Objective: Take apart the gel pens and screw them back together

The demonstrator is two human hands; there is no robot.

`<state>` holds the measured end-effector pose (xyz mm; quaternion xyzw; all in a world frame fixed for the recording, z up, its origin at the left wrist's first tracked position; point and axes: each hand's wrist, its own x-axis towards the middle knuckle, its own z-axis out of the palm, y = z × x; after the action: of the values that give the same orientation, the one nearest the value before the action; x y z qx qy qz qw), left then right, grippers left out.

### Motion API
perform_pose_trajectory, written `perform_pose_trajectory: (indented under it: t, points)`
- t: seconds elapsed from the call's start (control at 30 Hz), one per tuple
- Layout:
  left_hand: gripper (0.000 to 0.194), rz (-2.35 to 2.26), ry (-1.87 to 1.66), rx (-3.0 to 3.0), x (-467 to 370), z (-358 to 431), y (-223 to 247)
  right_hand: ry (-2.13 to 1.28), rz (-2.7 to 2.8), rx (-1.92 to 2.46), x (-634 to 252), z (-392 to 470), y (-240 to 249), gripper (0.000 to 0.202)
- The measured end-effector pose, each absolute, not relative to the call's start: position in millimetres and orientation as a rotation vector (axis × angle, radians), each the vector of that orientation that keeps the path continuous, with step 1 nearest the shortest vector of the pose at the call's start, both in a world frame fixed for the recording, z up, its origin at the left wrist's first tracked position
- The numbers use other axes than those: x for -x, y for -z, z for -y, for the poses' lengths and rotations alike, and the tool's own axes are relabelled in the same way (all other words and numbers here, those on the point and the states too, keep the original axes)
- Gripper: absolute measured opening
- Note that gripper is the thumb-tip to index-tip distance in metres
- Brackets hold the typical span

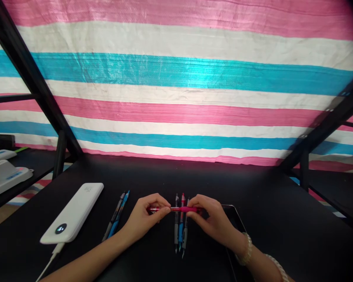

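a red pen (182,209) is held level above three upright-lying pens (181,231) on the black worktop (147,172), its ends clamped between the fingertips of both hands, left (148,213) and right (208,215). the worktop is flanked by black metal frames (44,98) and backed by a sheet (176,74) striped in pink, white and blue; a white power bank (73,213) is seen at left.

pale beaded bracelet (246,249) at right wrist, second pale band (278,267) farther up forearm
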<state>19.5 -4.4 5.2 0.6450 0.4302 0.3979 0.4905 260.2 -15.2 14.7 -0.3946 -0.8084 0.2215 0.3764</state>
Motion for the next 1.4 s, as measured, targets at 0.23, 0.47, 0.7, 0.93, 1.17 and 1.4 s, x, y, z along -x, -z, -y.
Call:
perform_pose_trajectory:
  t: [0.23, 0.47, 0.7, 0.93, 1.17, 1.4]
  points:
    - [0.019, -1.049, -0.973, -1.609, -20.5, 5.7, -7.1, -0.578, 2.200, 1.045, -260.9, 17.4, -20.6, 0.034]
    - [0.023, -1.117, -0.988, -1.591, -18.2, 2.2, -5.7, -0.664, 2.153, 1.029, -258.1, 15.8, -13.4, 0.029]
    - [0.025, -1.105, -1.004, -1.572, -17.9, 1.3, -5.5, -0.663, 2.096, 1.087, -258.8, 15.1, -14.0, 0.006]
    - [0.024, -1.110, -1.027, -1.542, -17.4, 0.3, -4.3, -0.674, 2.070, 1.107, -260.3, 14.6, -12.9, 0.028]
    - [0.026, -1.108, -1.031, -1.517, -17.4, -0.4, -6.6, -0.623, 2.052, 1.128, -259.8, 13.0, -12.3, 0.005]
    - [0.025, -1.109, -1.035, -1.517, -17.2, -0.7, -5.6, -0.586, 2.012, 1.107, -261.9, 11.6, -9.1, 0.011]
